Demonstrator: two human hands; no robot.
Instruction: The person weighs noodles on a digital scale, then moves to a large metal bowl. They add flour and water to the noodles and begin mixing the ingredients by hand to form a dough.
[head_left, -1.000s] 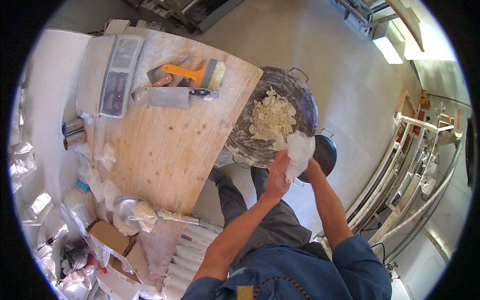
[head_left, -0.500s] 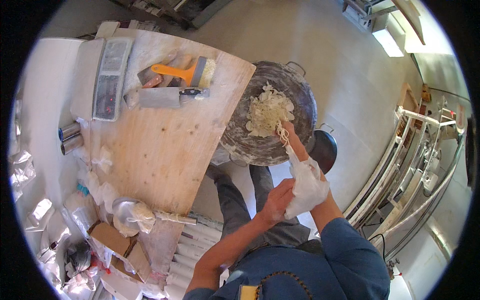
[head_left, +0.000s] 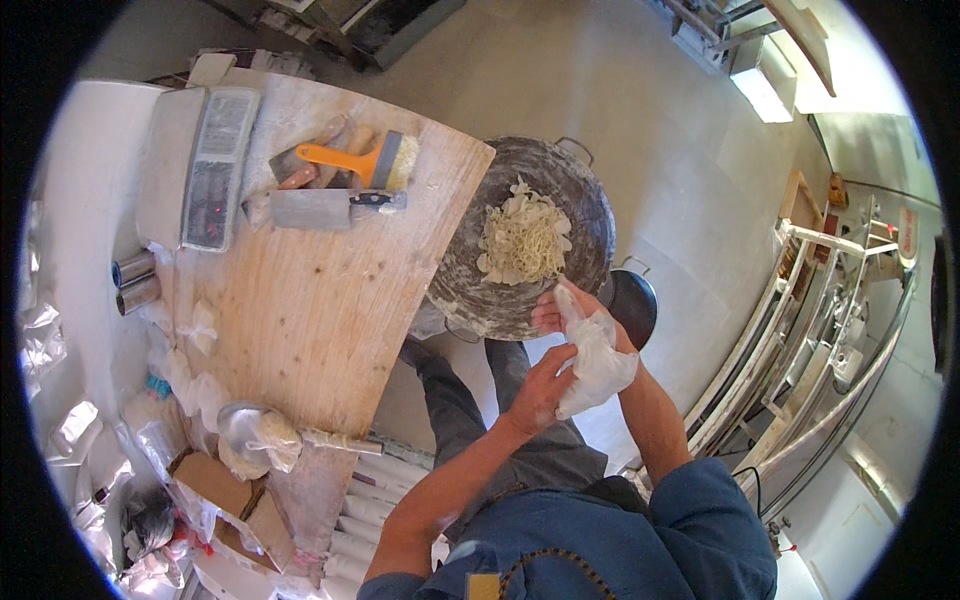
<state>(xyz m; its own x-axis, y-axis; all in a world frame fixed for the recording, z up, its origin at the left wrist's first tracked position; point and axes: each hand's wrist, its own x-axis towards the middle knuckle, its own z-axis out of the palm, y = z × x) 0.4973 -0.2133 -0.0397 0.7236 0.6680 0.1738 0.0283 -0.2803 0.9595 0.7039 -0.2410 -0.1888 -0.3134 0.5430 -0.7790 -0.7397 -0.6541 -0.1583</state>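
Observation:
A translucent white plastic bag [head_left: 600,370] hangs in front of me, with my left hand [head_left: 540,388] closed around its lower left side. My right hand [head_left: 550,312] is beside the bag's narrow upper end, near the close rim of a large round basin [head_left: 465,285]. Its fingers look stretched out and apart; the bag hides part of the hand and wrist. Inside the floury basin lies a heap of pale noodles [head_left: 530,250] mixed with flat pale pieces [head_left: 525,205].
On the wooden table [head_left: 330,300] at left lie a cleaver [head_left: 310,208], an orange-handled brush [head_left: 345,160] and a rolling pin [head_left: 340,440]. A dark pan [head_left: 637,305] sits right of the basin. Metal racks [head_left: 800,340] stand along the right.
My right hand has drawn back from the noodles toward the basin's near rim. Strands that hung at the bag's end are gone from there. The view has shifted slightly.

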